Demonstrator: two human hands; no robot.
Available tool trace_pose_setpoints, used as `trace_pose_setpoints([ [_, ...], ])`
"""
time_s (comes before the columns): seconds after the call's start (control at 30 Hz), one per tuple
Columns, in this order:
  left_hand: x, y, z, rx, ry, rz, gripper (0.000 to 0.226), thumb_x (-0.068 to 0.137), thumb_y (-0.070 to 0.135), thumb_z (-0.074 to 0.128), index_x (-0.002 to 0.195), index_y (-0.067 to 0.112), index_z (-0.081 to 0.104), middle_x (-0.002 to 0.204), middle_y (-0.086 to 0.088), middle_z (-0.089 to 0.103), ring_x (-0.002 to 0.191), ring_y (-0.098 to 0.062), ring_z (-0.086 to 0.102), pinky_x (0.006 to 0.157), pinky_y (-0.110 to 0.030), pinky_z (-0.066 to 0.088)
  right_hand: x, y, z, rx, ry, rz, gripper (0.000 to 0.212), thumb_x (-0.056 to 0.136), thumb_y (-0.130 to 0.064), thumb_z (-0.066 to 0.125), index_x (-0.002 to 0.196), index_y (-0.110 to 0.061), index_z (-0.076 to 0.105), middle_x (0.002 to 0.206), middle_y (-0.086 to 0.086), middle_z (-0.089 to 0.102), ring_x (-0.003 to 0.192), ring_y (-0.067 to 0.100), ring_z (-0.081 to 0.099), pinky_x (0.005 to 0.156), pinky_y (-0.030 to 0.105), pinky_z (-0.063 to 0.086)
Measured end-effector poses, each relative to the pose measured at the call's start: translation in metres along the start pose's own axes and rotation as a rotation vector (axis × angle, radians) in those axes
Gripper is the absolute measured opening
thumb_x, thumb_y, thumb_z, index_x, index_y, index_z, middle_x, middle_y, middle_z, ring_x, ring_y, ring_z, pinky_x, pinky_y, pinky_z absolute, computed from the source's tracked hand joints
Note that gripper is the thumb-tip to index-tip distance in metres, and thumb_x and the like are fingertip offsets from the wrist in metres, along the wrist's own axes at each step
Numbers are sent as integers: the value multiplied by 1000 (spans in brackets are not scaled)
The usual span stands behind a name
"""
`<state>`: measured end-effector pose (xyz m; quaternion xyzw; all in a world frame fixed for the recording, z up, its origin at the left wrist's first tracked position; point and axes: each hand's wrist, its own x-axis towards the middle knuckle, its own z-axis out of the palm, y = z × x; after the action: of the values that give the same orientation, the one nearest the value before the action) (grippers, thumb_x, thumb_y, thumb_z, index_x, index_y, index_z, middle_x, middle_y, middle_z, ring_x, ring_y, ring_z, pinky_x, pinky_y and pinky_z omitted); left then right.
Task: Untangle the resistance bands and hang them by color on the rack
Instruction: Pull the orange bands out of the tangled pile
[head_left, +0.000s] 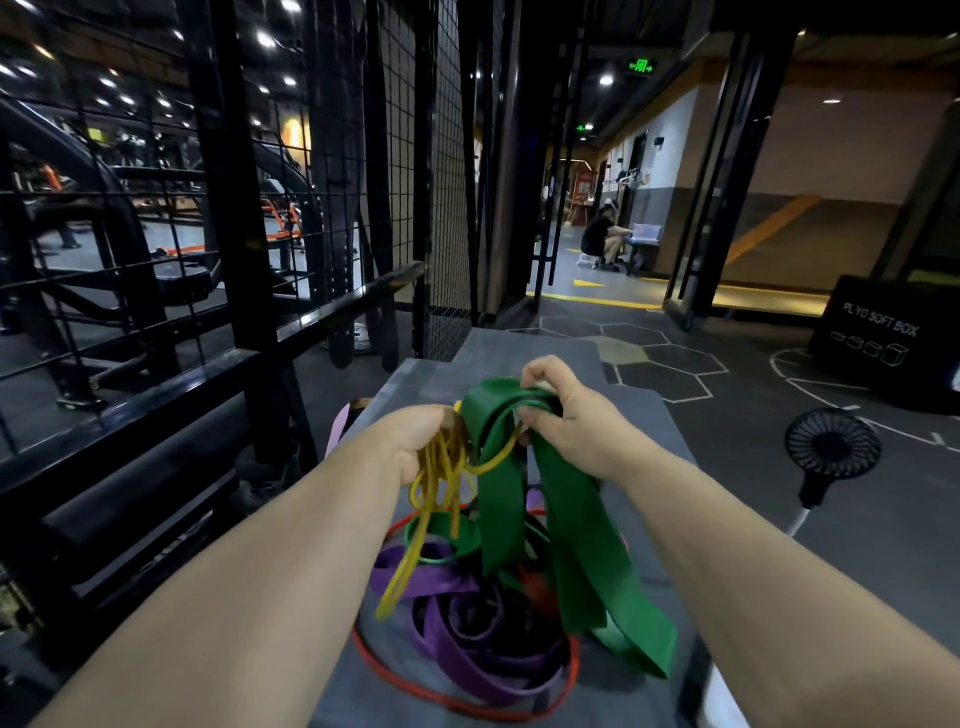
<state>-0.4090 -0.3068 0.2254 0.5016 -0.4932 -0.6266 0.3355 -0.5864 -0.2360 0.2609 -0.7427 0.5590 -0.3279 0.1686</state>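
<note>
Head view: thin yellow bands (441, 483) are bunched in the closed left hand (423, 441), wide green band (561, 499) pinched by the right hand (566, 415) above the pile (483, 639) — untangling underway; next, yellow must be pulled free w/o snagging.

"PLYO SOFT BOX" in white on black box (878, 332), green exit sign (641, 66) overhead, characters unreadable
</note>
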Motion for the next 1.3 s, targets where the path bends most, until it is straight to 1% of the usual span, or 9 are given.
trace_pose_setpoints([
  [0.07, -5, -2, 1, 63, 16, -31, 38, 93, 0, 49, 56, -7, 55, 49, -12, 58, 52, -24, 55, 58, -35, 48, -2, -2, 4, 68, 61, -29, 17, 98, -24, 55, 103, -32, 40, 89, -2, 67, 58, -5, 54, 54, 14, 39],
  [0.17, -4, -13, 1, 126, 37, -63, 47, 92, -2, 49, 45, -9, 46, 46, -10, 52, 53, -21, 48, 61, -34, 43, -2, 0, 10, 139, 179, -55, 21, 97, -21, 56, 99, -36, 42, 90, -13, 60, 77, 2, 55, 66, 17, 42],
  [0.37, -4, -17, -3, 61, -8, -114, 36, 100, 18, 50, 67, 5, 56, 42, -5, 53, 33, -13, 49, 39, -22, 43, 2, 0, 8, 115, 115, -87, 31, 96, -19, 58, 93, -45, 41, 111, -5, 49, 93, 8, 50, 72, -1, 33],
  [0.47, -3, -15, 3, 211, 17, -96, 36, 102, 11, 38, 71, 6, 56, 44, -5, 48, 39, -15, 41, 46, -25, 37, 5, 6, 12, 44, 74, -92, 28, 96, -23, 58, 96, -45, 41, 118, -3, 46, 101, 13, 48, 79, 11, 35],
  [0.6, 0, -23, 4, 336, 19, -126, 35, 100, 8, 38, 68, 8, 53, 55, -7, 49, 43, -15, 42, 46, -25, 40, 8, 9, 15, 86, 229, -76, 33, 96, -26, 57, 90, -53, 40, 108, -1, 58, 95, 17, 55, 78, 32, 42],
  [0.77, 7, -28, -6, 221, -12, -105, 29, 100, 11, 43, 74, 9, 56, 56, -2, 58, 55, -17, 64, 49, -27, 49, 8, 14, 13, 246, 557, 40, 32, 98, -23, 53, 89, -51, 40, 106, 4, 59, 84, 17, 57, 66, 28, 40],
  [1.0, 11, -32, -8, 17, 4, 25, 22, 100, 6, 42, 118, 8, 55, 76, -11, 59, 62, -18, 62, 41, -23, 45, 13, 14, 16, 293, 432, 172, 10, 100, -31, 49, 104, -35, 40, 105, 6, 59, 82, 21, 58, 60, 30, 40],
  [1.17, 11, -30, -2, -47, 4, 169, 36, 97, 0, 41, 111, 29, 56, 78, -9, 55, 60, -17, 58, 43, -24, 45, 18, 14, 11, 305, 471, 287, 11, 100, -37, 47, 105, -33, 38, 88, 3, 63, 67, 25, 59, 55, 34, 41],
  [1.3, 6, -28, -1, -117, -56, 189, 38, 92, 0, 47, 120, 24, 57, 75, -12, 55, 57, -22, 53, 45, -26, 47, 24, 11, 5, 31, 465, 344, 15, 99, -42, 47, 106, -31, 40, 78, -2, 59, 61, 21, 56, 49, 31, 37],
])
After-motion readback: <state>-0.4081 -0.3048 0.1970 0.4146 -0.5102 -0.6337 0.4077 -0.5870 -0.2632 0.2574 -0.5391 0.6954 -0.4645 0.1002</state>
